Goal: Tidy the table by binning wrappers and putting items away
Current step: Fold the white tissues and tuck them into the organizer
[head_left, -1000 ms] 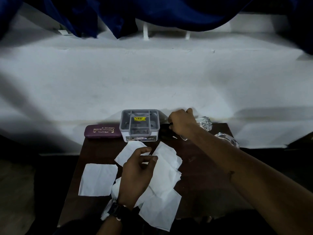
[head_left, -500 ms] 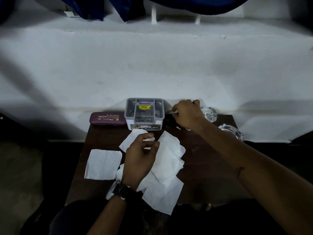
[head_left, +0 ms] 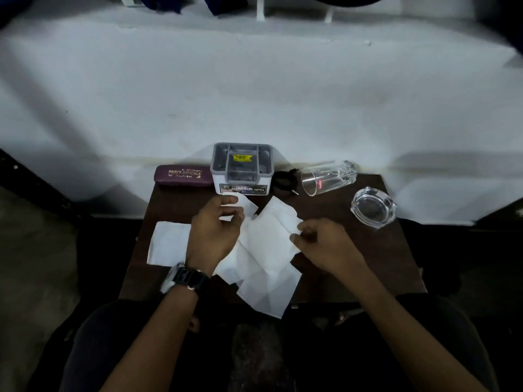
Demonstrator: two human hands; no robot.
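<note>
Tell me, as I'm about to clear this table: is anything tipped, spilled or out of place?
The clear glass lies on its side at the back right of the table, mouth facing left; no spill shows. White paper sheets are strewn overlapping, one hanging over the near edge.

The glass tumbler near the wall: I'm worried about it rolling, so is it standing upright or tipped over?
Tipped over. The glass tumbler lies on its side on the table, round mouth at its left end, nothing visible inside.
</note>
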